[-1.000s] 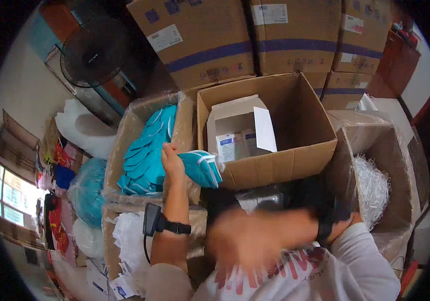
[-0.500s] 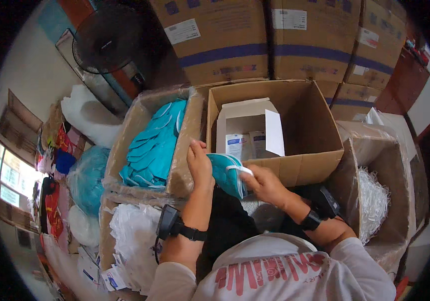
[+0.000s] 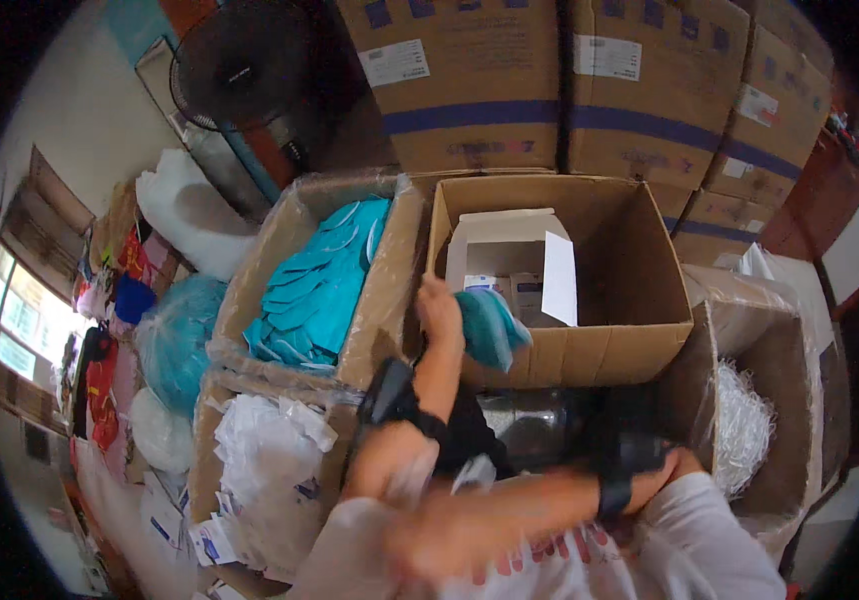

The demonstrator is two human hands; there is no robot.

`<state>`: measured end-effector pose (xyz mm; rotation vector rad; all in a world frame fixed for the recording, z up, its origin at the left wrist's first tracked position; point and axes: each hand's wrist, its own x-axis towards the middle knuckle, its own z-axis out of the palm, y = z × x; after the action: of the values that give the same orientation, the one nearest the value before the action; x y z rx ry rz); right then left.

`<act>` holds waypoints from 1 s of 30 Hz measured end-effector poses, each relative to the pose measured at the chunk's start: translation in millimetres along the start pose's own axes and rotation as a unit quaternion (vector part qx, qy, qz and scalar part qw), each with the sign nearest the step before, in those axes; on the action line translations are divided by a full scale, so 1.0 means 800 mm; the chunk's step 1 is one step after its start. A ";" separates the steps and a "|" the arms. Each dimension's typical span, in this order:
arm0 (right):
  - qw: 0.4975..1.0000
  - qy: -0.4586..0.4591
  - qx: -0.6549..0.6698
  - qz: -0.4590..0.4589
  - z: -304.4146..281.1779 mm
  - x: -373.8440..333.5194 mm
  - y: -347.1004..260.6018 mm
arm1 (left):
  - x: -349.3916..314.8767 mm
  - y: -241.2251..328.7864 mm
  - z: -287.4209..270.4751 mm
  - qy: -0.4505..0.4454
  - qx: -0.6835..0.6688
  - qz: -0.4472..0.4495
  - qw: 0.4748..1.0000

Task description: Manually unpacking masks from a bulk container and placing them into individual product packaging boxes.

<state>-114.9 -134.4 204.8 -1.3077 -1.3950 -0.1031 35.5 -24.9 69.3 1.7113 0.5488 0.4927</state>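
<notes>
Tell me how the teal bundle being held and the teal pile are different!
The held bundle is small; the teal pile is much bigger. The held bundle is in the left hand; the teal pile lies in a cardboard box. Both are teal.

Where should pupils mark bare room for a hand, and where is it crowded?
Room shows inside the middle carton, between the small box and the carton's right wall; the bottom is shadowed. The left hand, holding teal masks, covers part of its front. Crowded: upper-left carton, mask pile; lower-left carton, white pieces.
</notes>
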 end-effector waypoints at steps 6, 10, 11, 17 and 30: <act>0.933 0.116 0.048 0.337 -0.125 -0.036 -0.034 | 0.006 -0.112 -0.051 0.030 -0.175 -0.249 0.952; 0.752 0.477 -0.319 0.325 -0.294 -0.222 -0.068 | 0.020 -0.061 -0.118 0.029 -0.363 -0.322 0.874; 0.706 0.491 -0.386 0.333 -0.339 -0.285 -0.093 | 0.032 -0.031 -0.130 0.109 -0.333 -0.326 0.878; 0.486 0.101 -0.589 0.638 -0.405 -0.520 -0.202 | 0.233 -0.082 -0.320 0.375 -0.107 -0.127 0.912; 0.692 0.233 -0.460 0.505 -0.278 -0.374 0.041 | 0.055 -0.059 0.080 -0.472 0.017 0.030 0.881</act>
<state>-35.5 -460.5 39.4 -2.4963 0.0636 -0.3817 104.7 -40.1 12.0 1.7638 -0.2114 -0.3378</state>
